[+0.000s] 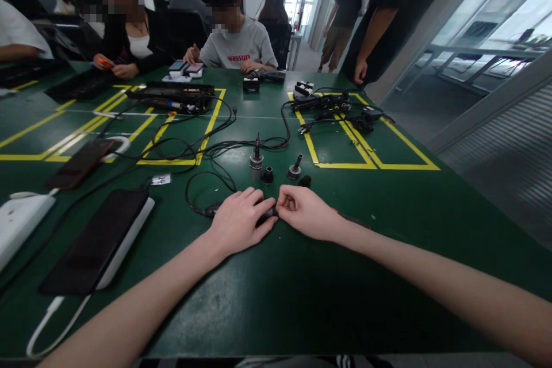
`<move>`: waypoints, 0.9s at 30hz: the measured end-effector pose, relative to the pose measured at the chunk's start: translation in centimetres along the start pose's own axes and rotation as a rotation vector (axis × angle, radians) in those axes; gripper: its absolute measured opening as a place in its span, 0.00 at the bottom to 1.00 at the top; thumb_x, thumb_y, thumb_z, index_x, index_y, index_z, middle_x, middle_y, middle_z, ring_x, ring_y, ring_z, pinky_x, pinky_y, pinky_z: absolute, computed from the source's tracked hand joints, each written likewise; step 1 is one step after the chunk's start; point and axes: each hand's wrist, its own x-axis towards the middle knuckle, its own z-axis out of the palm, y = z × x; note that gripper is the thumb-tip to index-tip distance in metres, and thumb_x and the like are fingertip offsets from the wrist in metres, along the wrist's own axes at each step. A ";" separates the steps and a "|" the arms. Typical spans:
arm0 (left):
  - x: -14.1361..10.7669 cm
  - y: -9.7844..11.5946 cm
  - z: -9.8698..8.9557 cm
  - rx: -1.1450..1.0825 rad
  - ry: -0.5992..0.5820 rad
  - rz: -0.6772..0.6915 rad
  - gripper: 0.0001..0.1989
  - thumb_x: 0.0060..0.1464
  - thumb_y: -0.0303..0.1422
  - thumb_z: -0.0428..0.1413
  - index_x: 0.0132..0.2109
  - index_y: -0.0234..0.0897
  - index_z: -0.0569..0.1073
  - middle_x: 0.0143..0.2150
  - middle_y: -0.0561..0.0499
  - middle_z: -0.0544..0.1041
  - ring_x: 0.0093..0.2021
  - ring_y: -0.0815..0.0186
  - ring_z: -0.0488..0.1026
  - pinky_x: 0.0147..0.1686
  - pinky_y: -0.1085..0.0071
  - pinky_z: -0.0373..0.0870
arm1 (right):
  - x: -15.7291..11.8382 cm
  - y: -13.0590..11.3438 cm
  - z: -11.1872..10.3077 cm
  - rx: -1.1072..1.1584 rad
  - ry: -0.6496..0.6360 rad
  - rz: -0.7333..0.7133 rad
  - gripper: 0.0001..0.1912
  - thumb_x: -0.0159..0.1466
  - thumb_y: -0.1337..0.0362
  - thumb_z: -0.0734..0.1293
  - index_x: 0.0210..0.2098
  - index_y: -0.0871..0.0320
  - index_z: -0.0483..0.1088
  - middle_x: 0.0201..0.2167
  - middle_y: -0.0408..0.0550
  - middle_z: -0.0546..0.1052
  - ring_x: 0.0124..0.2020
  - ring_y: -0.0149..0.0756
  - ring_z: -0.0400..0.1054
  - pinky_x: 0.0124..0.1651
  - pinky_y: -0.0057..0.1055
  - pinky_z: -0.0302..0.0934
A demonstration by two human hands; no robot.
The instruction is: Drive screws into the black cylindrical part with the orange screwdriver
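Observation:
My left hand (244, 219) is wrapped over a dark cylindrical tool (268, 214) lying on the green table, with a black cable running out on its left side. At the tool's right end, my right hand (299, 210) has its fingers pinched together; whatever they hold is too small to make out. Just beyond my hands stand a metal part with a thin upright tip (256, 160), a small black cone-shaped piece (268, 175), a metal ring with a short shaft (295, 168) and another black piece (305, 181).
A large phone on a white power bank (97, 241), a second phone (80, 164) and a white power strip (21, 221) lie at the left. Black cables (215, 146) cross the middle. Tangled cords (332, 104) lie at the back right. People sit across the table.

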 end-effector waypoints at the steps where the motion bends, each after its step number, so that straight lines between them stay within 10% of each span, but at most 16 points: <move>1: 0.0 0.0 0.0 0.003 0.000 -0.001 0.14 0.68 0.40 0.55 0.53 0.38 0.77 0.42 0.47 0.77 0.43 0.58 0.73 0.41 0.61 0.72 | 0.1 -0.2 -0.2 -0.003 -0.012 -0.001 0.13 0.61 0.75 0.66 0.26 0.55 0.62 0.21 0.36 0.68 0.24 0.31 0.63 0.29 0.27 0.50; 27: 0.0 0.1 0.0 -0.011 0.002 -0.010 0.14 0.68 0.39 0.53 0.53 0.38 0.78 0.40 0.46 0.76 0.41 0.57 0.72 0.40 0.62 0.73 | 0.5 -2.9 -1.5 -0.496 -0.209 0.008 0.03 0.67 0.69 0.64 0.39 0.57 0.70 0.32 0.52 0.79 0.33 0.44 0.74 0.30 0.33 0.49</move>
